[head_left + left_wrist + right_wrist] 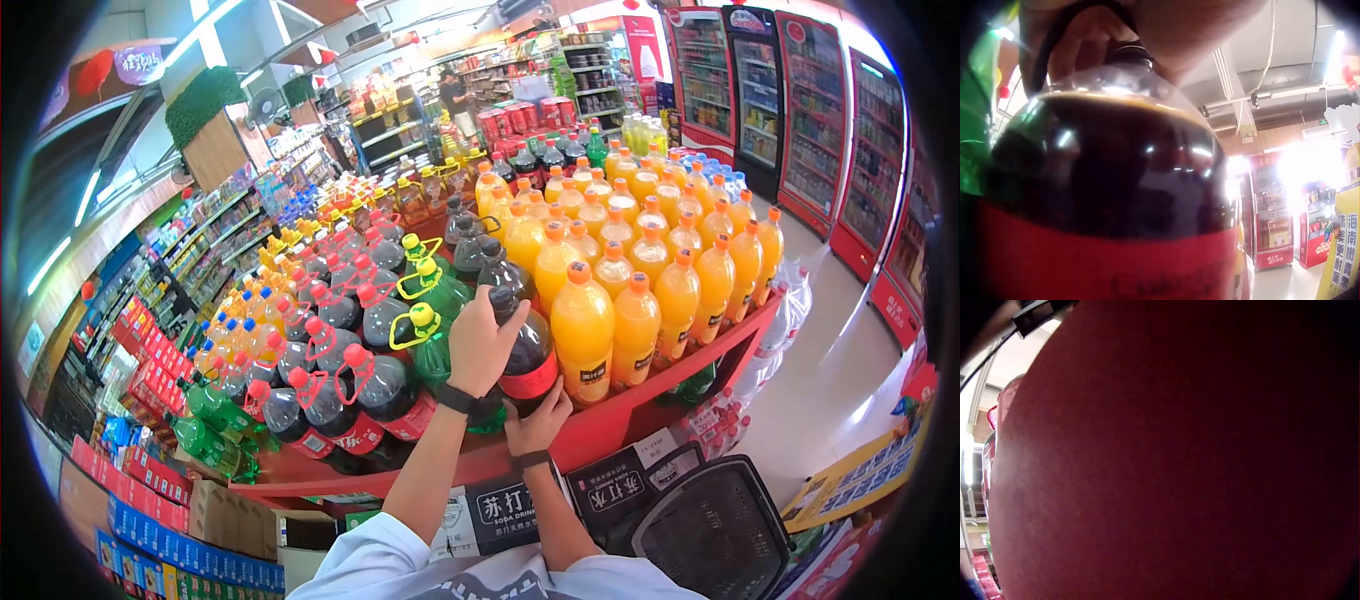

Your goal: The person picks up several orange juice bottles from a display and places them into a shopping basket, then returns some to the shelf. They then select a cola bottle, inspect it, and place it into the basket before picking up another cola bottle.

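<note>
A dark cola bottle with a red label stands near the front edge of the red display, between green bottles and orange ones. The left hand grips its neck and black cap from above. Low on the same bottle, the right hand holds the near side around its base. In the left wrist view the bottle looms large, with fingers curled at its neck. A dark red surface fills most of the right wrist view and hides the right fingers there.
Orange bottles crowd the right side; green bottles with yellow handles and red-capped dark bottles stand at left. The display's red edge runs in front. Below are soda boxes and a black basket.
</note>
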`<state>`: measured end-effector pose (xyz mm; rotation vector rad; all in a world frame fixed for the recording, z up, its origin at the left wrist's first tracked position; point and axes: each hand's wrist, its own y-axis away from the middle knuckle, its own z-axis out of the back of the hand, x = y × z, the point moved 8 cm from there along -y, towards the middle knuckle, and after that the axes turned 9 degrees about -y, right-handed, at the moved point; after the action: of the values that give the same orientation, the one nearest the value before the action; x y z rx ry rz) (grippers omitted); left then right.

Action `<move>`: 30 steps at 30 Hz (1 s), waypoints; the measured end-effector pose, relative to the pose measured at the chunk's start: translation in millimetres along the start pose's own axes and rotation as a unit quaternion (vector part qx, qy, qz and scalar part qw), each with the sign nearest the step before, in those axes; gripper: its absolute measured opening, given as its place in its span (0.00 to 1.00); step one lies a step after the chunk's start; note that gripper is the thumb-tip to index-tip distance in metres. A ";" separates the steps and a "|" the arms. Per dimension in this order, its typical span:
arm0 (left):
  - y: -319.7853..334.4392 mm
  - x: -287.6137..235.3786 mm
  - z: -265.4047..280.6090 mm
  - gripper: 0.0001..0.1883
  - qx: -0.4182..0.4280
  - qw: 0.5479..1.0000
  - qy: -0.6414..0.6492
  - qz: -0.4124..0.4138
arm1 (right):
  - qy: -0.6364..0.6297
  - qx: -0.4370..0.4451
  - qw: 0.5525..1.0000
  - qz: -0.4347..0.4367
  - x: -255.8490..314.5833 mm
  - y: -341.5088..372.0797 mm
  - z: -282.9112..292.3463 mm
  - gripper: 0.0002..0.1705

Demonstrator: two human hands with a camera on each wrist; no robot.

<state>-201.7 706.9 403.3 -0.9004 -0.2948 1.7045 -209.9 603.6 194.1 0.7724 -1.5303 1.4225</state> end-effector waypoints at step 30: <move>149.4 -79.9 163.7 0.22 -0.042 0.948 0.134 -0.287 | -0.387 0.129 0.902 -0.139 34.9 99.7 91.5 0.50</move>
<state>-415.9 624.4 455.8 -0.9800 -0.4024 1.0272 -330.3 533.0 186.7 1.8057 -1.7053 1.1607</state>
